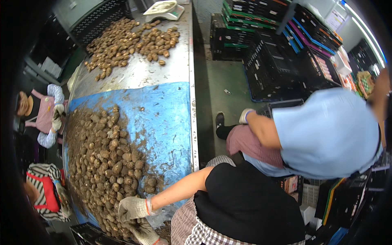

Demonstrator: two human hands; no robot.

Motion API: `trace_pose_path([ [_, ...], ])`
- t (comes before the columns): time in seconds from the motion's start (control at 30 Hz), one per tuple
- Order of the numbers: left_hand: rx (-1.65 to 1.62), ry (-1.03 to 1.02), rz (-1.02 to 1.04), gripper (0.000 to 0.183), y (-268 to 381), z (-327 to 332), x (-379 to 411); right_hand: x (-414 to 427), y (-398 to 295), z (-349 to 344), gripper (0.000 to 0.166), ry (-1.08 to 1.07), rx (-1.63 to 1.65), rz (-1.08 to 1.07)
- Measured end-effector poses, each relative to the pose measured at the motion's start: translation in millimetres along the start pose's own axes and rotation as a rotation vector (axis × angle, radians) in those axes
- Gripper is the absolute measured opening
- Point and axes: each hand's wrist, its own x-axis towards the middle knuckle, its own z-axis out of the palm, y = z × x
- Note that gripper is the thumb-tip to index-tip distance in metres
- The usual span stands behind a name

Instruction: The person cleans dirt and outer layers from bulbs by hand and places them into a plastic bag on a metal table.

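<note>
My right hand (133, 209), in a soiled knitted glove with an orange-edged cuff, bends over the near part of a heap of small, brown, taro-like tubers (104, 165). Just below it, my left hand (145, 233), gloved alike, reaches into the same heap. The fingers of both are dark with soil and partly hidden, so whether either holds a tuber cannot be told. Soil and roots surround the heap on a blue plastic sheet (162, 122). A second pile of tubers (122, 46), paler at the ends, lies farther up the metal table (171, 72).
A scale with a tray (163, 8) stands at the table's top end. Two co-workers (46, 113) (46, 193) stand along the left edge. Another person in light blue (324, 134) is at the right. Stacked black crates (269, 64) stand on the floor beyond. Clear plastic film (162, 216) lies beside my hands.
</note>
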Motion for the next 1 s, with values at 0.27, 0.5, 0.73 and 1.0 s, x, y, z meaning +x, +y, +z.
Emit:
trace_pose_path([
  [0.27,-0.067,-0.210,0.231,0.063,60,16,-48,10,-9,-42,0.073,0.092,-0.219,0.312],
  [0.5,0.121,0.042,0.249,0.048,75,40,-72,-36,-43,-22,0.036,-0.282,0.413,0.241],
  [0.73,0.101,0.032,0.258,0.048,68,41,-90,-56,-62,-7,0.039,-0.127,0.100,0.109],
  [1.0,0.358,-0.183,0.316,0.040,78,46,-86,-53,-50,-10,0.019,0.080,-0.196,0.000],
])
